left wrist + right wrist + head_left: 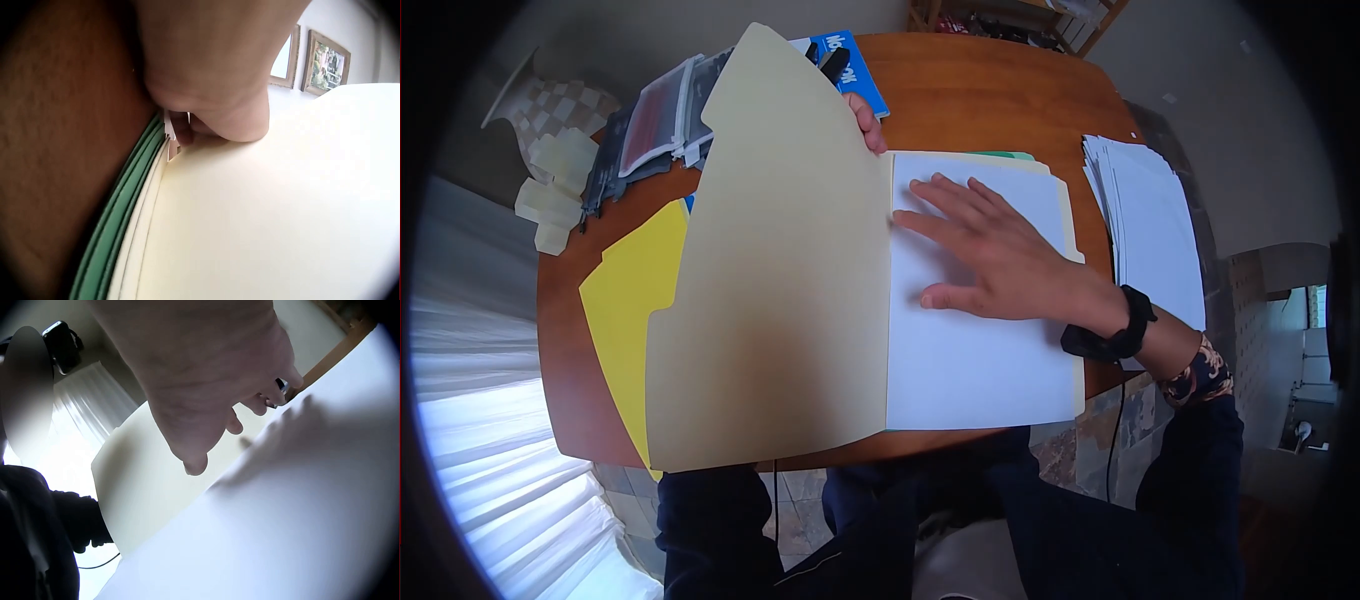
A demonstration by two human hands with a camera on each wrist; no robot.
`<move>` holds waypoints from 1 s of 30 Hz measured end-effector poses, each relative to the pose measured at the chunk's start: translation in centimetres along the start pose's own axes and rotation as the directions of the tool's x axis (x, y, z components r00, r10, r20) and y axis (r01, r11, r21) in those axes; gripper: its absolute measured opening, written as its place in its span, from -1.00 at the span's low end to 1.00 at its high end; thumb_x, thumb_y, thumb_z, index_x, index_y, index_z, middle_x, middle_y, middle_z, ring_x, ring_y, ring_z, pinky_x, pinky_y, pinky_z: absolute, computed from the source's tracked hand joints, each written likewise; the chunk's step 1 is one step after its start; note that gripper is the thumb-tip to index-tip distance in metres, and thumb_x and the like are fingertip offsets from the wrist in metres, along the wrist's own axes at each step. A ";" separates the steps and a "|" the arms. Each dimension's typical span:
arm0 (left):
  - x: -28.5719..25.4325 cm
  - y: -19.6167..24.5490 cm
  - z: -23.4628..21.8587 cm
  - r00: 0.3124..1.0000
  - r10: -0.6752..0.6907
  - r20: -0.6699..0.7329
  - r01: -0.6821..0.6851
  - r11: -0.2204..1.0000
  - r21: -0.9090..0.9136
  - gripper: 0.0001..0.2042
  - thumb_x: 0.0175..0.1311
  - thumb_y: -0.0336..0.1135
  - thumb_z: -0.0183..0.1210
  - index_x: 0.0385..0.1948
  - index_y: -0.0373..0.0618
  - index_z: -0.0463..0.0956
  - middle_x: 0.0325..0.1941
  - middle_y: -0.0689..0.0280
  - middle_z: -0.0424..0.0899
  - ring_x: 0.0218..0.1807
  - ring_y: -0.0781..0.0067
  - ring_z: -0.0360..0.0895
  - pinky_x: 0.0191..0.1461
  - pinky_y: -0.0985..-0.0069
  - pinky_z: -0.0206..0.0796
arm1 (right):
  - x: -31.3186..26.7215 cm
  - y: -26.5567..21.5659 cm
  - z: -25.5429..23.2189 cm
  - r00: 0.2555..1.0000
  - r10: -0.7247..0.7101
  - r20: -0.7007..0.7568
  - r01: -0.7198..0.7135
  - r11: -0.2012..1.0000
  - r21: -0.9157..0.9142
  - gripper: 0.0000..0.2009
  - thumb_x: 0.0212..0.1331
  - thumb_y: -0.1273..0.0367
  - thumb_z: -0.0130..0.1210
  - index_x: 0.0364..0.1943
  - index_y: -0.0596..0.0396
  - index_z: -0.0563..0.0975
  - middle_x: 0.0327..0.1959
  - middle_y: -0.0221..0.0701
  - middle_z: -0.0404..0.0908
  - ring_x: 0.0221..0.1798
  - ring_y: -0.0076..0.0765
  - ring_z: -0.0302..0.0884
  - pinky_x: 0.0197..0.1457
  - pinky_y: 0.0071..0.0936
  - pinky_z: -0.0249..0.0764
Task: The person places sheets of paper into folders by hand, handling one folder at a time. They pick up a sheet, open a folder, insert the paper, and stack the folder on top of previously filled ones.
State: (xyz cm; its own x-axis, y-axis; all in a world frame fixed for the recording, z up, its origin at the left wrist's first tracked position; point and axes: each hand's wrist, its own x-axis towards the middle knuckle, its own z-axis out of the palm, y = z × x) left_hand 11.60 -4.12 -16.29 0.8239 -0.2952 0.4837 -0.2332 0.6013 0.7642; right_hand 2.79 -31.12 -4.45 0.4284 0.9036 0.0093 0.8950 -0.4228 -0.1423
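A cream folder [780, 260] stands spread, its left cover raised, with white paper [990, 370] on its right side. Fingers of my left hand [865, 122] show past the cover at the top of the spine; the rest is hidden. In the left wrist view, my left hand [206, 69] grips the cream folder [250, 212] near its spine, beside several green folder edges [107, 244]. My right hand [1000, 255] is spread palm down over the paper, fingers extended and holding nothing. The right wrist view shows my right hand [200, 381] slightly above the paper [294, 519], casting a shadow.
A yellow folder [625, 290] lies at the left, partly under the raised cover. Zip pouches [662, 115] and a blue notebook [860, 75] are at the back of the table [990, 85]. A stack of white sheets [1155, 230] lies at the right.
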 end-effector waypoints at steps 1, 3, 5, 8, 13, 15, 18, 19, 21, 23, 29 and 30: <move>0.3 -0.3 0.3 0.999 -0.019 -0.049 0.020 1.000 0.021 -0.75 0.39 -0.09 0.13 -0.33 -0.06 0.43 -0.37 0.33 0.54 -0.15 0.40 0.52 0.08 0.42 0.28 | 0.0 0.4 0.4 1.000 0.002 0.000 -0.002 1.000 0.010 -0.26 0.18 -0.09 0.21 0.40 -0.12 0.31 0.49 -0.06 0.15 0.56 0.13 -0.01 0.59 0.11 -0.10; 0.1 -0.5 1.2 0.993 -0.033 -0.115 0.041 0.997 0.063 -0.76 0.40 -0.11 0.12 -0.35 -0.06 0.43 -0.38 0.33 0.54 -0.17 0.42 0.52 0.04 0.45 0.29 | -0.5 0.4 1.6 1.000 0.001 0.027 0.000 0.999 -0.049 -0.26 0.20 -0.17 0.13 0.41 -0.16 0.31 0.51 -0.09 0.13 0.58 0.09 -0.04 0.59 0.11 -0.13; 0.2 -0.7 1.9 0.984 -0.052 -0.170 0.069 0.993 0.098 -0.77 0.41 -0.13 0.11 -0.36 -0.06 0.44 -0.39 0.33 0.55 -0.18 0.43 0.52 0.00 0.47 0.30 | -0.9 1.0 2.3 1.000 -0.013 0.005 0.013 0.999 -0.052 -0.26 0.20 -0.19 0.11 0.41 -0.18 0.31 0.52 -0.11 0.13 0.59 0.07 -0.05 0.59 0.12 -0.14; 0.3 -1.0 2.7 0.969 -0.068 -0.237 0.109 0.981 0.163 -0.78 0.42 -0.15 0.10 -0.38 -0.07 0.45 -0.41 0.32 0.55 -0.21 0.46 0.53 -0.06 0.50 0.32 | -0.8 1.7 2.7 0.999 -0.043 -0.024 0.041 0.998 -0.051 -0.27 0.20 -0.20 0.11 0.40 -0.20 0.33 0.52 -0.15 0.14 0.59 0.05 -0.04 0.59 0.12 -0.14; 0.0 1.4 8.1 0.919 -0.050 -0.391 0.177 0.939 0.296 -0.76 0.45 -0.20 0.06 -0.45 -0.08 0.45 -0.47 0.32 0.54 -0.30 0.52 0.51 -0.21 0.59 0.31 | -1.3 2.1 2.6 0.998 -0.028 -0.055 0.026 0.999 -0.030 -0.30 0.19 -0.15 0.15 0.37 -0.19 0.38 0.50 -0.18 0.18 0.59 0.01 -0.02 0.59 0.11 -0.11; 0.1 3.4 11.6 0.874 -0.044 -0.483 0.239 0.906 0.350 -0.73 0.46 -0.21 0.04 -0.49 -0.08 0.43 -0.50 0.33 0.52 -0.35 0.56 0.49 -0.27 0.64 0.28 | -1.3 2.6 2.5 0.992 -0.094 -0.085 0.098 0.994 0.049 -0.33 0.18 -0.10 0.19 0.35 -0.17 0.40 0.49 -0.18 0.20 0.58 -0.01 0.01 0.59 0.08 -0.09; 0.6 1.9 10.3 0.866 -0.031 -0.500 0.277 0.860 0.428 -0.73 0.44 -0.18 0.07 -0.47 -0.09 0.44 -0.48 0.32 0.53 -0.33 0.55 0.50 -0.25 0.63 0.30 | -1.6 3.4 1.9 0.990 -0.094 -0.108 0.109 0.983 0.150 -0.42 0.19 0.03 0.24 0.27 -0.08 0.47 0.45 -0.18 0.28 0.56 -0.07 0.09 0.59 0.05 -0.06; 0.7 1.6 9.7 0.872 -0.022 -0.490 0.272 0.853 0.446 -0.74 0.44 -0.18 0.08 -0.47 -0.09 0.44 -0.47 0.32 0.53 -0.32 0.55 0.50 -0.25 0.63 0.30 | -1.5 3.7 1.5 0.992 -0.083 -0.097 0.104 0.966 0.238 -0.46 0.19 0.09 0.25 0.24 -0.05 0.50 0.43 -0.18 0.32 0.55 -0.08 0.11 0.59 0.05 -0.07; 0.7 2.0 8.6 0.905 -0.095 -0.415 0.273 0.878 0.394 -0.75 0.44 -0.19 0.08 -0.43 -0.11 0.46 -0.43 0.28 0.56 -0.24 0.49 0.53 -0.20 0.62 0.35 | -1.6 5.1 0.9 0.973 -0.046 -0.225 0.097 0.971 0.218 -0.53 0.20 0.12 0.23 0.15 0.01 0.55 0.33 -0.16 0.42 0.47 -0.08 0.24 0.55 -0.01 0.05; 0.3 2.1 7.4 0.929 -0.169 -0.328 0.283 0.898 0.337 -0.77 0.44 -0.20 0.09 -0.39 -0.13 0.48 -0.38 0.25 0.59 -0.16 0.44 0.57 -0.14 0.60 0.39 | -2.2 6.8 0.3 0.938 -0.003 -0.348 0.078 0.977 0.201 -0.59 0.21 0.15 0.21 0.06 0.08 0.60 0.24 -0.13 0.53 0.39 -0.08 0.37 0.50 -0.08 0.18; 1.0 1.4 0.2 0.931 -0.361 0.053 0.332 0.900 0.284 -0.72 0.40 -0.09 0.14 -0.30 -0.15 0.47 -0.29 0.20 0.60 0.01 0.27 0.57 0.14 0.38 0.40 | -4.2 12.8 -0.8 0.649 0.572 -0.502 -0.251 0.784 0.568 -0.73 0.21 0.25 0.15 -0.21 0.18 0.66 -0.30 -0.21 0.73 -0.28 -0.14 0.69 -0.09 -0.28 0.58; 0.9 1.2 -0.1 0.925 -0.374 0.073 0.342 0.899 0.274 -0.68 0.37 -0.02 0.15 -0.27 -0.12 0.43 -0.28 0.22 0.56 0.01 0.24 0.54 0.25 0.27 0.31 | -4.5 13.5 -1.0 0.618 0.640 -0.456 -0.377 0.750 0.543 -0.73 0.22 0.23 0.14 -0.23 0.18 0.66 -0.34 -0.22 0.72 -0.32 -0.16 0.68 -0.12 -0.27 0.57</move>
State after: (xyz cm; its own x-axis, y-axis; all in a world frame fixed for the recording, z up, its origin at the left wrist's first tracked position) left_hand 12.13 -3.53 -14.96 0.8113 -0.5519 0.1928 -0.0697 0.2362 0.9692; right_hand 13.11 -41.00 -5.38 0.8947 0.2556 0.3664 0.4424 -0.6205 -0.6475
